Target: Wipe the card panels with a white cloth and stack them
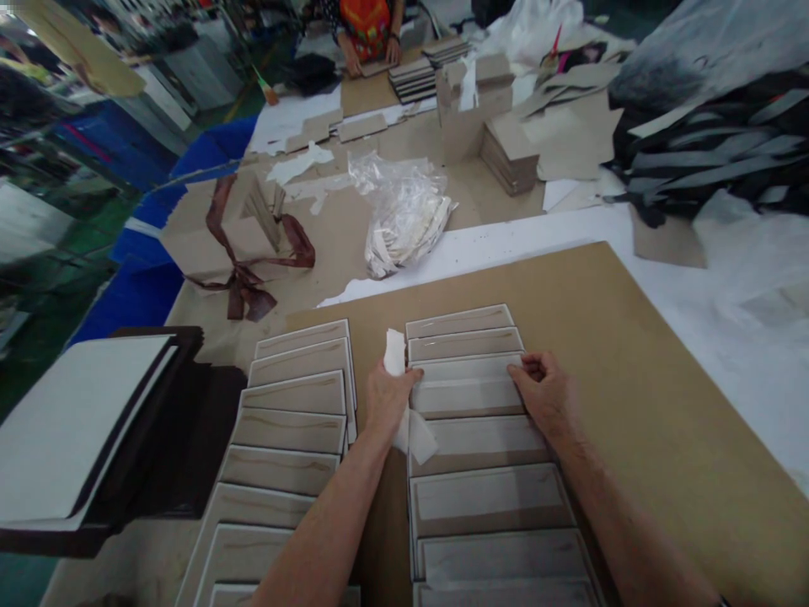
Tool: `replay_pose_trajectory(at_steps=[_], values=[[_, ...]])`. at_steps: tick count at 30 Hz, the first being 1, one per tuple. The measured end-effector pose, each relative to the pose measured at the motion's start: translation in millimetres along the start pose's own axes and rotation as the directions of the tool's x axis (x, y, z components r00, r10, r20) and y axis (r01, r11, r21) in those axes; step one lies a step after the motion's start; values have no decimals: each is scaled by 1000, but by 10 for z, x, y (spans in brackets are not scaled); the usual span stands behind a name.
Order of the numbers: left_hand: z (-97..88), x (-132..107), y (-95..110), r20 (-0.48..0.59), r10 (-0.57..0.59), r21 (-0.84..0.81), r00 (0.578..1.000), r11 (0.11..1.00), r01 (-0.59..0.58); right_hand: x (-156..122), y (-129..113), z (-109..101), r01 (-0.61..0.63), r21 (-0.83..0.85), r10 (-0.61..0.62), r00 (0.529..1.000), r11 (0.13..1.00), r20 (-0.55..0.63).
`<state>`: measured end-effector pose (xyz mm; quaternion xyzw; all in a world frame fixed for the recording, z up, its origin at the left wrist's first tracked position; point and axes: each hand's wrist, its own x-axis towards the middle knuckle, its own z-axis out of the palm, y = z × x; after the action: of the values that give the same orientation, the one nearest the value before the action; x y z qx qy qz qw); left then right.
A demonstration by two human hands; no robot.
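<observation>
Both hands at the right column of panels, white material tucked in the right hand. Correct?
One error: the white material is in the left hand, not the right hand; the head view shows it. Both hands are at the right column of panels, as you said.

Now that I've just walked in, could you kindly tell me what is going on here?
A person is working on the right row of overlapping grey panels, which lies on a brown board. The left hand holds white strip material at the left edge of one panel; the right hand is at that panel's right edge. A second row of panels lies to the left. Another person's hands show farther back.
</observation>
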<state>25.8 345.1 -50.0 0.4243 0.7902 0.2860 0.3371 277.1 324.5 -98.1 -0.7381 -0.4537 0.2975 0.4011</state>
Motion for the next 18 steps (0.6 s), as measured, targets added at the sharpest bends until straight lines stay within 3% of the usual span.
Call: replay_pose_trajectory(at_steps=[18], values=[[-5, 2, 64, -1, -7, 115, 1000, 993, 7, 50, -129, -27, -87, -80, 88, 996, 993, 14]])
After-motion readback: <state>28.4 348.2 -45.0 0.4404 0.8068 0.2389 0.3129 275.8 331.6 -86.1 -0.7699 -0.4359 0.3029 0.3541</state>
